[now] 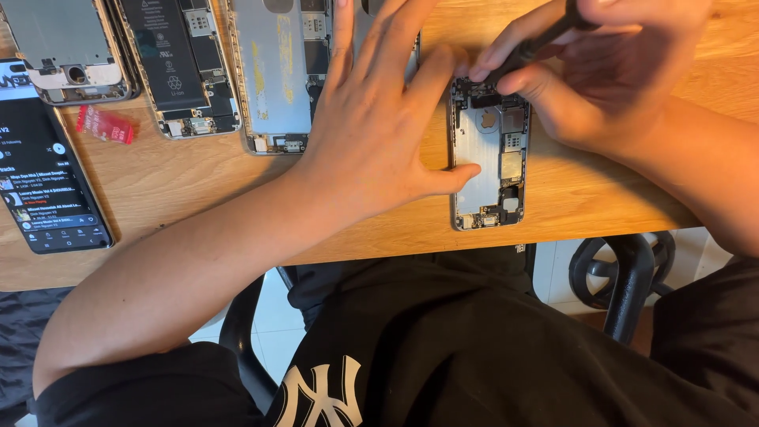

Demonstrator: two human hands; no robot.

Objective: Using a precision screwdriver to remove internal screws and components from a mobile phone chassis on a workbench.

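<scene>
An opened phone (490, 162) lies near the front edge of the wooden worktop (198, 190), its long axis running from the person towards the far side, insides facing up. The left hand (379, 119) is spread flat, fingers splayed, thumb tip pressing the phone's left edge about midway. The right hand (601, 71) is closed around a dark tool (526, 51), the tip coming down at the phone's far end.

To the left lie three more opened phones side by side, their long axes much the same way: one with a silver plate (277, 71), partly covered by the left hand, one with a black battery (174, 67), and one at the far left corner (67, 47). A small red piece (105, 125) sits beside them. A phone with a lit screen (47, 186) lies at the left edge.

All three open phones are cut off by the top edge. The tool's tip and the phone's far end are hidden by fingers. Below the worktop show a black garment and chair parts.
</scene>
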